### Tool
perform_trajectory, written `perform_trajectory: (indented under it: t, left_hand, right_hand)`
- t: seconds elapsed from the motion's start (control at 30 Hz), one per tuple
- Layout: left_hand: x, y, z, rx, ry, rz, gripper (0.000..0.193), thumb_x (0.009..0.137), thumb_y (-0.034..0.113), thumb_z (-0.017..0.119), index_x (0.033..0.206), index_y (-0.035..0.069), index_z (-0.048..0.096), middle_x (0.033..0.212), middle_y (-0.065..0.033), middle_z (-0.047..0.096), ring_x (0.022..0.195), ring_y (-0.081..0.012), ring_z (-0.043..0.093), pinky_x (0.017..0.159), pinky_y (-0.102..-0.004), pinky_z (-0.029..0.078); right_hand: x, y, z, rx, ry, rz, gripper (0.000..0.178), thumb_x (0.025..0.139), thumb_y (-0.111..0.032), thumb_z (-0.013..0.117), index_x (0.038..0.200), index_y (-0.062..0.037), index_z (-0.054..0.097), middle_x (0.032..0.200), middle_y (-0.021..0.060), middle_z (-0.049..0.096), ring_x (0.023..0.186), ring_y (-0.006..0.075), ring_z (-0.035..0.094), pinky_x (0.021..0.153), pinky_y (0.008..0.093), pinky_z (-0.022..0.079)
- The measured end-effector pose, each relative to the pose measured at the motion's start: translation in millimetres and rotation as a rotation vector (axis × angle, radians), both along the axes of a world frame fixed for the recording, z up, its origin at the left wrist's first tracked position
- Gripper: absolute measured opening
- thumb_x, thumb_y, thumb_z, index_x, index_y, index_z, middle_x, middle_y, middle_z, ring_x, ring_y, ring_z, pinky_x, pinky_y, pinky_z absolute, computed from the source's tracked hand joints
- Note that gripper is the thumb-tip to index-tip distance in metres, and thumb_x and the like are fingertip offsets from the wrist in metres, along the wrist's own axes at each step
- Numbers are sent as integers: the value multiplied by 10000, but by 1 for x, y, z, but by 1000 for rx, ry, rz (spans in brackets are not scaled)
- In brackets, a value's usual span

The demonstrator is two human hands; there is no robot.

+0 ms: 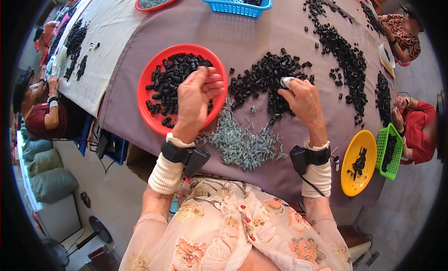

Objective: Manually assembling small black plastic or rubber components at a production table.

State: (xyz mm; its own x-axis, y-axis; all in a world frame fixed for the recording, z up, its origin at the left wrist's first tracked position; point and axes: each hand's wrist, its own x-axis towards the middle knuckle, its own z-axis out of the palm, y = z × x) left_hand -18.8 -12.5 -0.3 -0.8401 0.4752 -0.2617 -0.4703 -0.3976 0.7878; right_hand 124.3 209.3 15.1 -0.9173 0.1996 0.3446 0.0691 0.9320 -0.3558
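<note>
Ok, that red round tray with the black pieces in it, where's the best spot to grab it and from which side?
Probably the raised rim of the red round tray on its left side. That edge is bare and reaches toward the table's edge, so it can be pinched from the left. The left hand hangs over the right part, and loose black pieces and silvery springs crowd the tray's right and near sides.

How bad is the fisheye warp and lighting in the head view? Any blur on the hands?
Head view: strong fisheye, table edge bows and a black vignette rings the frame; lighting even and bright, soft shadows, no harsh glare; left hand over the red tray and right hand on the black pieces reasonably sharp, rim softer.
</note>
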Motion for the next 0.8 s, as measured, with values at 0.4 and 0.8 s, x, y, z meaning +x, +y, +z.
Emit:
perform_trajectory:
  t: [0.4,0.8]
  left_hand:
    - [21,7,-8,-180,129,-322,186,926,178,594,987,9,641,812,-51,655,683,-105,626,646,-248,537]
    - [44,28,-21,-240,211,-551,208,922,201,605,1018,19,633,851,-30,654,732,-83,612,662,-229,513]
  right_hand:
    - [25,-7,-26,-85,-196,24,142,729,-115,678,818,-36,602,784,118,618,688,343,587,634,426,471]
    - [45,-21,-40,-22,-218,33,166,717,-102,683,825,-26,583,774,127,621,714,323,590,650,402,455]
